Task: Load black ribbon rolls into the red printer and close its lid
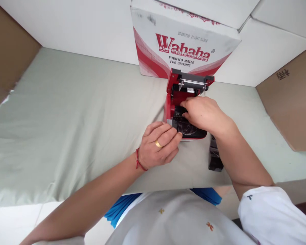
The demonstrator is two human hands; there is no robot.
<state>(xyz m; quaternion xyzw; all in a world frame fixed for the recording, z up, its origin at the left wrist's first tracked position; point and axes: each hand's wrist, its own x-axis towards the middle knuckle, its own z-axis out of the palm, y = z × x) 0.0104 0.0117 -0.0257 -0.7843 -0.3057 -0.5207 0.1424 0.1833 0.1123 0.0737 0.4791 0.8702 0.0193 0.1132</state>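
Note:
A small red and black label printer stands on the cloth-covered table with its lid raised, showing a roller and a metal bar. My left hand, with a gold ring and a red string bracelet, is curled against the printer's front left corner. Inside the open compartment are the fingers of my right hand, bent inward over the dark interior. Whatever lies between those fingertips is hidden. A black blocky object sits on the cloth to the printer's right, partly covered by my right forearm.
Behind the printer a white and red Wahaha water carton leans near white panels. Brown cardboard stands at the right, with another brown surface at the left. The pale green cloth is creased, and its table edge runs before my body.

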